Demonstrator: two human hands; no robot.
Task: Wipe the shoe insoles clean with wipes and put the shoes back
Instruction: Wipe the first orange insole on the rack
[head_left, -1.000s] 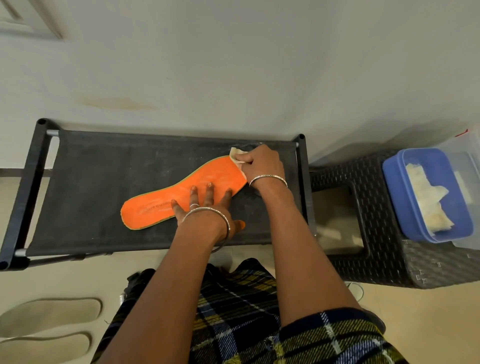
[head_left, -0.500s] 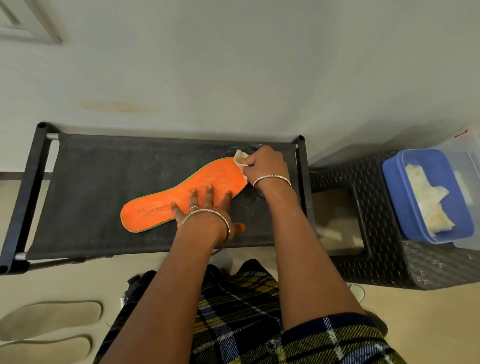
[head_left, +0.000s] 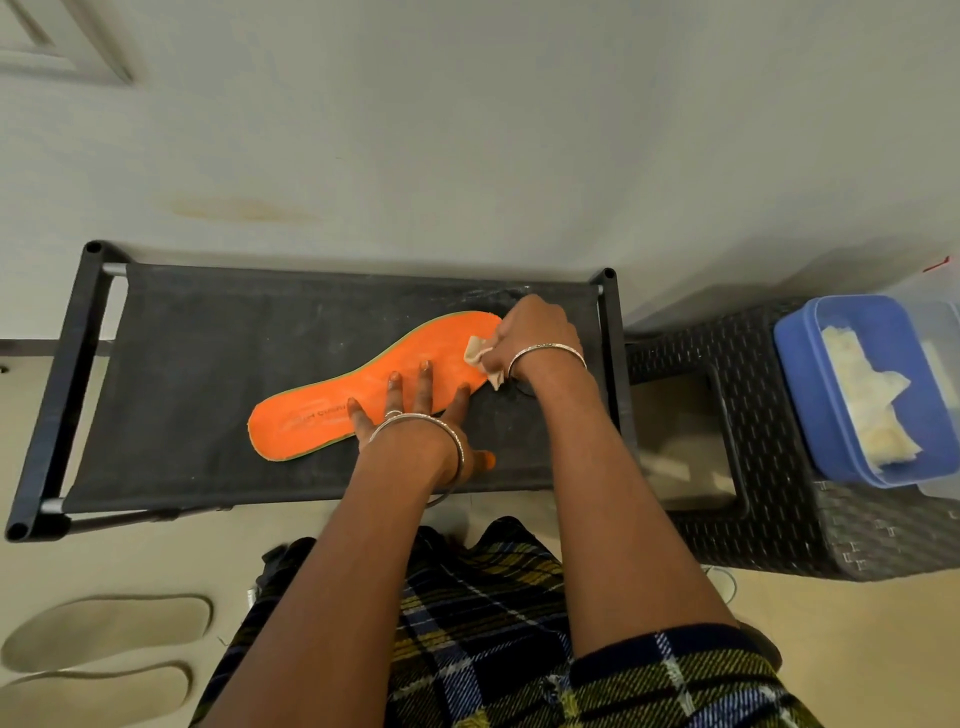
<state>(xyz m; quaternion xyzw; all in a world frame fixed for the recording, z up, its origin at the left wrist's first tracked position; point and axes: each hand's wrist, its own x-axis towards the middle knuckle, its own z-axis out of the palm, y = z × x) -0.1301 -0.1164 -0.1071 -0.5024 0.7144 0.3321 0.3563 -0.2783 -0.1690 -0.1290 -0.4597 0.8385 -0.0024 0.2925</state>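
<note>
Nearest, at 6 o'clock, plaid cloth (head_left: 467, 649) covers the person's lap. On the floor (head_left: 156, 561) at 8 o'clock lie two beige insoles (head_left: 104, 629), side by side and well apart from the work.

Two bare forearms reach up from the lap toward 12 o'clock. One orange insole (head_left: 322, 410) lies flat on the fabric top of one black rack (head_left: 208, 338), slanted with its heel toward 8 o'clock and its toe toward 2 o'clock. The left hand (head_left: 415, 415) lies flat across the insole's middle, fingers straight and spread, pressing it down, with the thumb off the near edge on the fabric. The right hand (head_left: 535, 332) is at the toe end, its fingers curled tight around one crumpled wipe (head_left: 480, 358) that touches the orange surface. The hands are apart, with a strip of insole between them.

The toe sits near the rack's far rail, and the right hand is close to its right rail. Dark fabric runs from the heel out to the left rail at 9 o'clock.

At 3 o'clock one dark woven stool (head_left: 753, 415) stands just beside the rack and carries one blue tub (head_left: 800, 389) of spare wipes (head_left: 872, 395). A pale wall (head_left: 467, 130) rises behind.
</note>
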